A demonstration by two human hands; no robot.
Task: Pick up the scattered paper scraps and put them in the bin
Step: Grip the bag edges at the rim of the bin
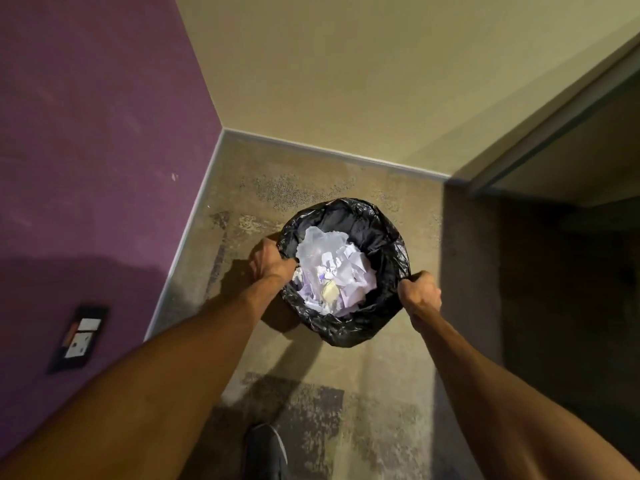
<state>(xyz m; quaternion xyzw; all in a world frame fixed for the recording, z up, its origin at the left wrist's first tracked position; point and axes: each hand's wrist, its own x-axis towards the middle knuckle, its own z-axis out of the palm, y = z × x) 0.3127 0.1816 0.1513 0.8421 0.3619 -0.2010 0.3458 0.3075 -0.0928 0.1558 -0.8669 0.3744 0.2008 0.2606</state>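
Hands [346,275] on bin liner rim [391,237]

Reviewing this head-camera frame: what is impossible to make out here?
- Bin body: covered by the black liner and both hands.
- Left hand, right hand: fingertips buried in liner folds.
- Bin's lower contents: under the crumpled paper.
- Wall plate: too small, dim.
- Shoe: cut by bottom edge.
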